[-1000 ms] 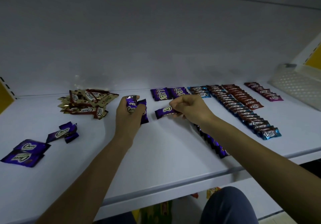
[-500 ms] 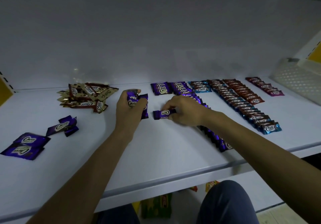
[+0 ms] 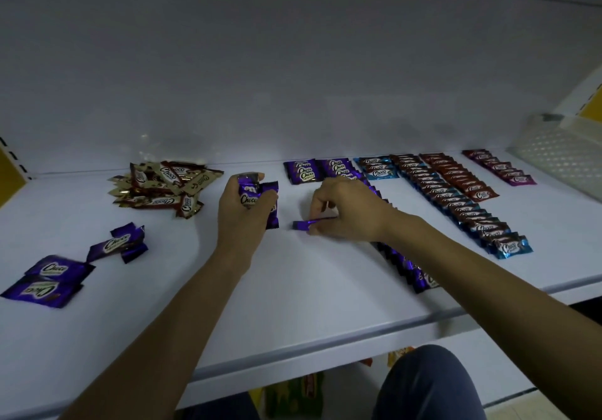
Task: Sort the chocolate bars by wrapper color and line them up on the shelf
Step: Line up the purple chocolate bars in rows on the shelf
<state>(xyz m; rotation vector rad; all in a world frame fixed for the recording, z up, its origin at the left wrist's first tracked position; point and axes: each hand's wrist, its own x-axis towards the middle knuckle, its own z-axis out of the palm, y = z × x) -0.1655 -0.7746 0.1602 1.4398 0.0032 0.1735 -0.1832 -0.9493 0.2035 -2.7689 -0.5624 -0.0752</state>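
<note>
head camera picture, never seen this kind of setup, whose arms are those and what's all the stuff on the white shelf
There is no machine here. A person wears a camera on the head, so this one picture looks forward and down over their own two bare arms.

The left hand grips a small bunch of purple foil-wrapped chocolate bars. The right hand pinches a single purple bar low at the white shelf board.

On the shelf, at the left, lie a loose heap of gold-and-brown wrapped bars and a few scattered purple bars. To the right are neat rows: purple rows, then brown and blue rows. A white perforated basket sits far right.
</note>
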